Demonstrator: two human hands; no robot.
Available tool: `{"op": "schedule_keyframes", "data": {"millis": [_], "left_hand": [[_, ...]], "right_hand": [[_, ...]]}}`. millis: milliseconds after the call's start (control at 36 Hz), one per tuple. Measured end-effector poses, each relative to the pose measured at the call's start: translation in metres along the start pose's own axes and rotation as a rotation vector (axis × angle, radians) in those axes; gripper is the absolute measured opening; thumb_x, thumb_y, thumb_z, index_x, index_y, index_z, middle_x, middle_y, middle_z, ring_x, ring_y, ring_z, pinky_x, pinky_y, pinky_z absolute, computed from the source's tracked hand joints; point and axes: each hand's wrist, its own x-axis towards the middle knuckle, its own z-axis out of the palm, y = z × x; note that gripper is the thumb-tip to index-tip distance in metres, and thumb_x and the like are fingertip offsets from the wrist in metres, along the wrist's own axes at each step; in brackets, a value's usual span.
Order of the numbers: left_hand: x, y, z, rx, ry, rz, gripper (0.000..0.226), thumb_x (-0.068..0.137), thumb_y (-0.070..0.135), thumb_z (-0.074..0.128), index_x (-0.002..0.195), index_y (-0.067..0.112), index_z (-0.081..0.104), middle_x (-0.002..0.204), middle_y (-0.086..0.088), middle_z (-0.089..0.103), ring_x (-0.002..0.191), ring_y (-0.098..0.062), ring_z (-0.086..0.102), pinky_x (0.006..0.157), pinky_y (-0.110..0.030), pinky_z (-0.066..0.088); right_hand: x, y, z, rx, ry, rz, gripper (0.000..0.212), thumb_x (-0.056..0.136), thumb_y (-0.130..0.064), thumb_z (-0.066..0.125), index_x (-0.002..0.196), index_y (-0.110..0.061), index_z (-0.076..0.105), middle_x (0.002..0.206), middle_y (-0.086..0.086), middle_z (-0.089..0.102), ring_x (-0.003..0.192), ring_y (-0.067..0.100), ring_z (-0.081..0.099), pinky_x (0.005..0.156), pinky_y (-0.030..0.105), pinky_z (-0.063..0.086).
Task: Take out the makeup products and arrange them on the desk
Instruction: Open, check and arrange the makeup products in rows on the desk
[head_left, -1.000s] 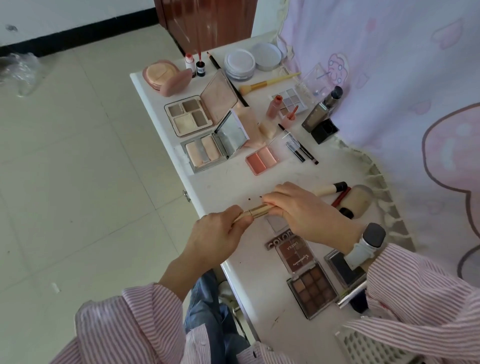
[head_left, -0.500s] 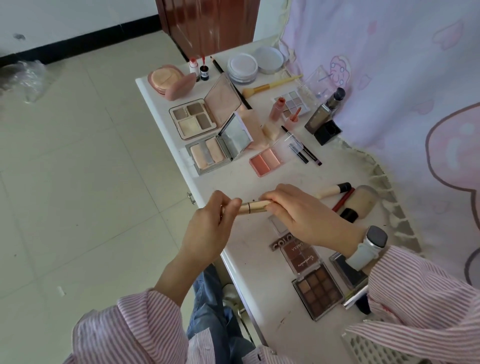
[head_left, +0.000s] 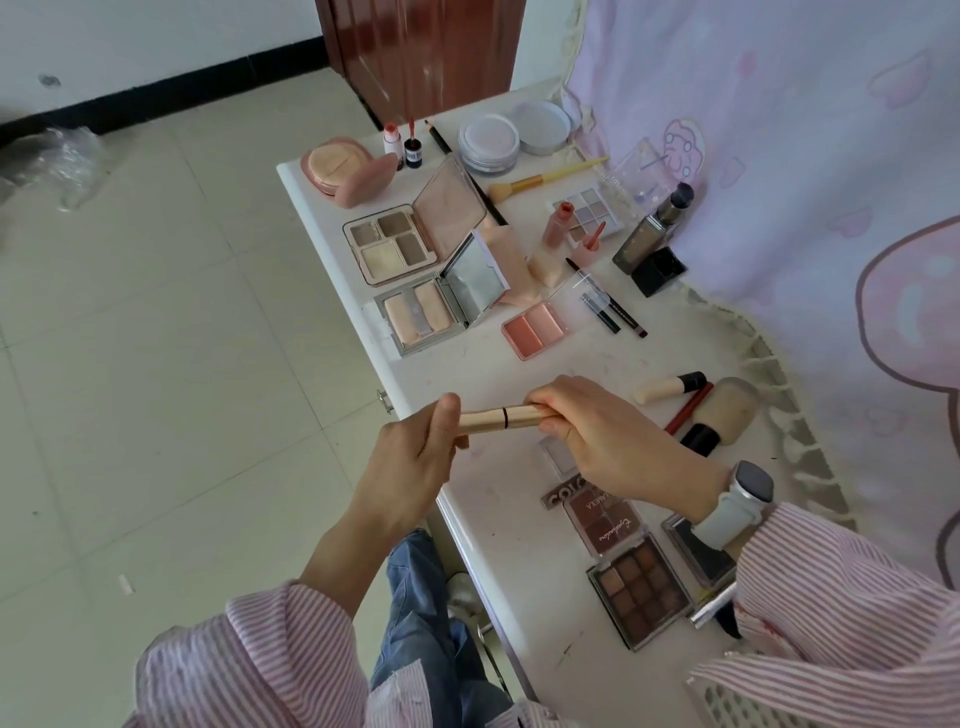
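While clamped on the two ends of a gold tube (head_left: 501, 418), held level just above the tabletop (head_left: 467, 374) near its 9 o'clock edge: left fingers (head_left: 441, 421) curled round the left end, right fingers (head_left: 545, 413) pinching the right end. Left hand (head_left: 410, 467) at 9 o'clock of the tube, right hand (head_left: 618, 441) at 3 o'clock, with a pale watch (head_left: 737, 499) on its wrist.

Probably light and stiff, a slim metallic cylinder with smooth, rather slippery skin and a dark seam ring near the middle; likely to part at that ring, so better gripped on each side of it, not on the seam. Not very fragile, but apt to roll if laid down loose.

Further out, at 12 o'clock: a flat blush pan (head_left: 535, 330), hard plastic, and a mirrored compact (head_left: 441, 299) standing open. At 3 o'clock, soft-bristled brushes (head_left: 696, 405). At 5 o'clock, a brown eyeshadow palette (head_left: 639, 592), square, with matte pans.
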Motion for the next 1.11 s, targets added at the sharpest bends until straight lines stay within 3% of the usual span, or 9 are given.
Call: {"op": "schedule_keyframes", "data": {"millis": [111,194,306,417,472,556,944,1028,1111], "left_hand": [[0.0007,-0.0032,0.0005,0.019,-0.026,0.123,0.033,0.081,0.028,0.069,0.104,0.036,0.047,0.086,0.009,0.056,0.067,-0.006,0.057,0.061,-0.022,0.051],[-0.0007,0.001,0.0022,0.038,0.044,0.126,0.008,0.085,0.035,0.058,0.083,0.028,0.056,0.062,0.0,0.058,0.051,-0.011,0.049,0.05,-0.021,0.042],[0.001,-0.0001,-0.0009,0.016,0.018,0.058,0.035,0.075,0.059,0.047,0.086,0.027,0.056,0.065,0.005,0.061,0.05,-0.008,0.054,0.054,-0.023,0.045],[0.0019,-0.0045,0.0028,0.16,0.007,0.198,0.032,0.078,0.021,0.073,0.102,0.031,0.055,0.078,0.011,0.06,0.064,-0.004,0.056,0.057,-0.009,0.042],[0.0009,-0.001,0.002,0.118,0.037,0.14,0.007,0.087,0.03,0.061,0.083,0.024,0.06,0.06,0.007,0.059,0.052,-0.005,0.05,0.051,-0.012,0.037],[0.0019,-0.004,0.0002,0.077,0.013,0.089,0.044,0.083,0.066,0.045,0.088,0.025,0.06,0.069,0.009,0.064,0.05,-0.008,0.049,0.053,-0.023,0.042],[0.0024,-0.0013,0.0087,0.325,-0.027,0.224,0.031,0.081,0.035,0.067,0.107,0.021,0.058,0.078,0.015,0.055,0.061,0.0,0.052,0.055,-0.01,0.039],[0.0032,0.0006,0.0069,0.274,-0.012,0.144,0.038,0.084,0.06,0.04,0.082,0.026,0.057,0.062,0.007,0.062,0.049,-0.008,0.051,0.053,-0.026,0.043],[0.0055,-0.001,0.0052,0.261,-0.08,0.127,0.044,0.077,0.065,0.051,0.106,0.032,0.052,0.086,0.015,0.062,0.064,-0.003,0.058,0.063,-0.019,0.046]], "right_hand": [[0.0004,0.0017,-0.0007,0.002,0.005,-0.003,0.023,0.095,-0.015,0.044,0.117,-0.011,0.052,0.093,-0.009,0.044,0.087,0.013,0.042,0.078,0.029,0.041],[0.0001,0.0012,-0.0004,0.018,-0.009,-0.015,0.022,0.096,-0.015,0.043,0.116,-0.012,0.052,0.091,-0.012,0.042,0.086,0.011,0.041,0.077,0.028,0.04],[-0.0002,0.0015,-0.0004,0.014,-0.013,-0.024,0.022,0.096,-0.015,0.043,0.116,-0.013,0.052,0.084,-0.023,0.035,0.084,0.007,0.037,0.076,0.025,0.038],[0.0006,0.0031,0.0008,0.026,-0.005,-0.009,0.022,0.096,-0.015,0.043,0.116,-0.012,0.052,0.082,-0.023,0.036,0.079,0.003,0.037,0.072,0.019,0.034],[0.0006,0.0025,0.0007,0.033,-0.016,-0.001,0.022,0.096,-0.015,0.043,0.116,-0.012,0.052,0.085,-0.02,0.039,0.081,0.003,0.038,0.075,0.019,0.036],[0.0,0.0012,0.0015,0.034,-0.026,-0.003,0.023,0.096,-0.016,0.043,0.117,-0.012,0.052,0.094,-0.01,0.045,0.09,0.012,0.044,0.081,0.027,0.04],[-0.001,0.0038,0.0005,0.013,-0.034,0.011,0.022,0.096,-0.017,0.044,0.116,-0.013,0.053,0.093,-0.01,0.044,0.085,0.007,0.038,0.077,0.024,0.037],[-0.0016,0.0037,0.0007,0.017,-0.044,0.018,0.024,0.096,-0.018,0.044,0.118,-0.014,0.052,0.094,-0.011,0.043,0.087,0.006,0.038,0.078,0.023,0.036],[-0.0019,0.003,0.0009,0.027,-0.041,0.024,0.026,0.096,-0.019,0.044,0.12,-0.014,0.052,0.096,-0.01,0.044,0.089,0.007,0.04,0.082,0.025,0.039]]}}
